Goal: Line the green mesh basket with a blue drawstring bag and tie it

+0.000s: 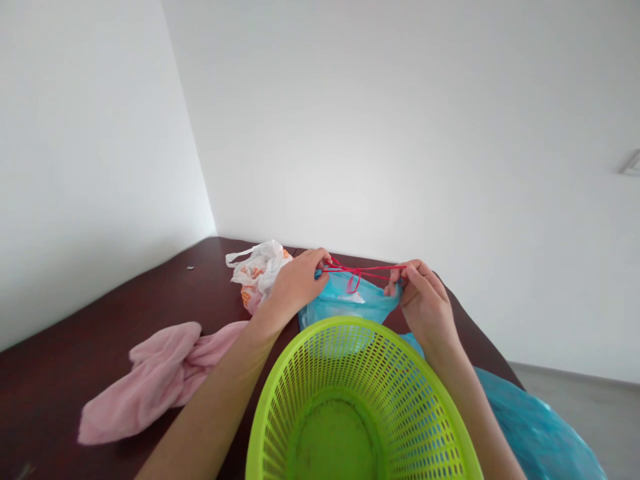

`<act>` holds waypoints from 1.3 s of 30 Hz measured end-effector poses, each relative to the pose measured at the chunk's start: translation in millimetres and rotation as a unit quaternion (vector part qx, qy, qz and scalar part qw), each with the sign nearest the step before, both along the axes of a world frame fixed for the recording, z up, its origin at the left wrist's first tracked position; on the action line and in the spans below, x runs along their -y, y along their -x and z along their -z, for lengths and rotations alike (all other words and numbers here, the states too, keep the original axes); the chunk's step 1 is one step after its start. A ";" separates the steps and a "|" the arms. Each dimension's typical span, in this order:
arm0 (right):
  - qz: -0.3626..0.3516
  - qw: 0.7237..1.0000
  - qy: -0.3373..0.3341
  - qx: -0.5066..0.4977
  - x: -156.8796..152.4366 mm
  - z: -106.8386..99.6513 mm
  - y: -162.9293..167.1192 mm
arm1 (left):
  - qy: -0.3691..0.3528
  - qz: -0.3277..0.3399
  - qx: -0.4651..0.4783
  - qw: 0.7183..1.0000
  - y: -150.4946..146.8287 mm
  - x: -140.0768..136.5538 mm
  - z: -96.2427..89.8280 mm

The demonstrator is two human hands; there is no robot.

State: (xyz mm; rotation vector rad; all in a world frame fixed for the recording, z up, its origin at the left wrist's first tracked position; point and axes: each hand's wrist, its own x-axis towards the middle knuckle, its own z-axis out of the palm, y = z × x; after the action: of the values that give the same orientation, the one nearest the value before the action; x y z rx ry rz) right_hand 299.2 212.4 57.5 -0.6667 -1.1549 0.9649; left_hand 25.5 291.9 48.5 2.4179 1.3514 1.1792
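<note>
Beyond the basket, a blue plastic bag (345, 297) is held up by its mouth between my two hands. Red drawstring (367, 269) runs stretched from one hand to the other, with a small loop hanging at its middle. My left hand (307, 270) is closed on the string at the bag's left side. On the right, my right hand (423, 287) pinches the other end of the string, its fingers at the bag's edge. A green plastic basket (345, 427) stands in front of the bag, between my forearms, with nothing inside it.
A pink cloth (155, 380) lies crumpled on the dark red table (200, 293) at the left. Behind my left hand sits a white plastic bag (263, 267) with orange print. Another blue plastic sheet or bag (540, 427) spreads at the lower right. White walls (350, 133) meet behind the table.
</note>
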 end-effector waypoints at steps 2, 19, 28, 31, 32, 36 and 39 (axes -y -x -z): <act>0.010 1.000 0.011 -0.017 -1.3 -0.4 1.1 | -0.004 -0.027 0.007 1.000 3.3 -0.7 0.3; 0.092 0.983 0.018 -0.157 -17.3 9.7 -28.8 | 0.255 0.172 0.635 0.708 50.6 -22.3 -22.7; 0.054 0.989 0.029 -0.135 -13.6 0.7 -26.5 | 0.244 0.281 0.497 0.784 71.0 8.2 -41.3; 0.013 0.995 0.041 -0.095 -8.8 -4.1 -30.7 | 0.235 0.283 0.352 0.860 84.7 14.7 -43.1; 0.013 0.994 0.042 -0.096 -7.6 -5.0 -31.4 | 0.244 0.270 0.274 0.890 88.1 15.9 -43.1; 0.087 0.983 0.010 -0.161 -6.9 -5.8 -32.9 | 0.254 0.115 -0.061 0.958 87.6 19.0 -42.2; 0.124 0.972 -0.018 -0.199 -7.0 -6.5 -32.7 | 0.269 0.020 -0.145 0.952 73.2 21.4 -40.2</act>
State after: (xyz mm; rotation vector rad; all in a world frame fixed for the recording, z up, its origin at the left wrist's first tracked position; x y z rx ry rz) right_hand 332.0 219.4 64.0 -0.5417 -0.7147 0.8153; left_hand -47.7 270.5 88.8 2.2418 1.4507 0.3697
